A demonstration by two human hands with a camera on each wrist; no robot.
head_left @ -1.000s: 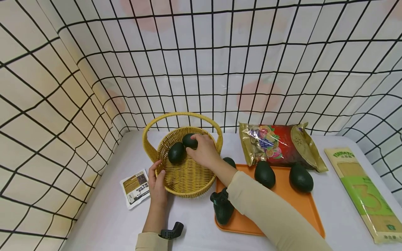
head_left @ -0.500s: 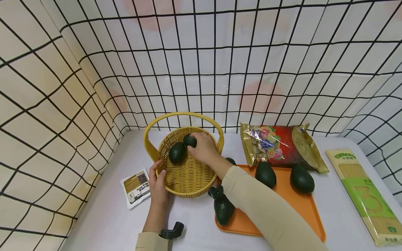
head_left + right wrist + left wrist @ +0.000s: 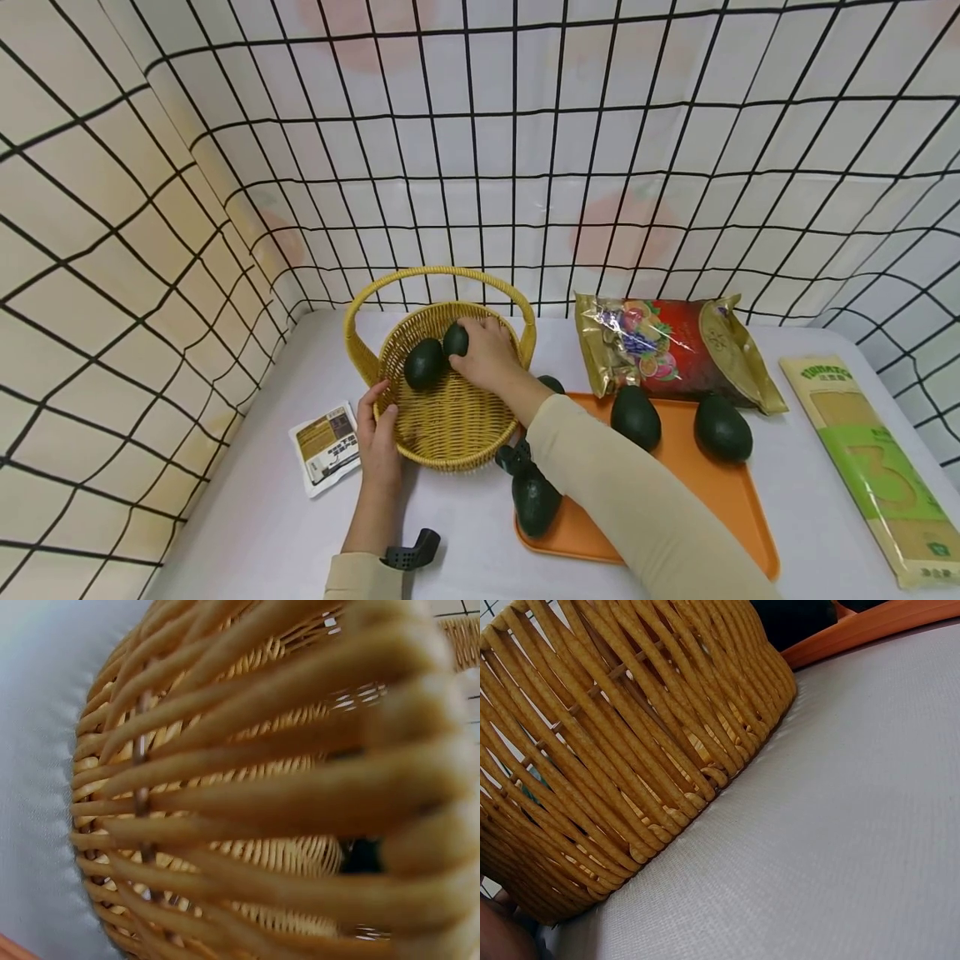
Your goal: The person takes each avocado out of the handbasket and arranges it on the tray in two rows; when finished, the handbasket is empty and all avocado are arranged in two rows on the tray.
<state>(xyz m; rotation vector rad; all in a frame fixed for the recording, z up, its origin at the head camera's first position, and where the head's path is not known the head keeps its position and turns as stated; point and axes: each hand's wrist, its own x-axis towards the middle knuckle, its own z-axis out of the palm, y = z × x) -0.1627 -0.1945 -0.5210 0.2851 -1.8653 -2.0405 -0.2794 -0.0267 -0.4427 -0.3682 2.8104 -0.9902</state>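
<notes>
A yellow wicker basket (image 3: 442, 429) with a tall arched handle stands on the white table. Two dark green avocados lie in its far half. My right hand (image 3: 491, 358) reaches over the rim and holds one avocado (image 3: 455, 340) between thumb and fingers, right against the other avocado (image 3: 423, 364). At the basket's near left rim, my left hand (image 3: 377, 437) grips the edge with thumb and fingers. Only the woven basket side (image 3: 645, 720) fills most of the left wrist view. The right wrist view looks through the basket wall (image 3: 247, 802), with the hand out of sight.
An orange tray (image 3: 720, 517) to the right bears several avocados (image 3: 635, 417), partly hidden under my right sleeve. Behind it lies a red and gold bag (image 3: 671, 346). A noodle packet (image 3: 873, 467) lies far right, a small white sachet (image 3: 326, 448) left. Black netting encloses the table.
The avocado in my right hand has turned more upright and shifted slightly against the other one. My left hand stays on the basket rim.
</notes>
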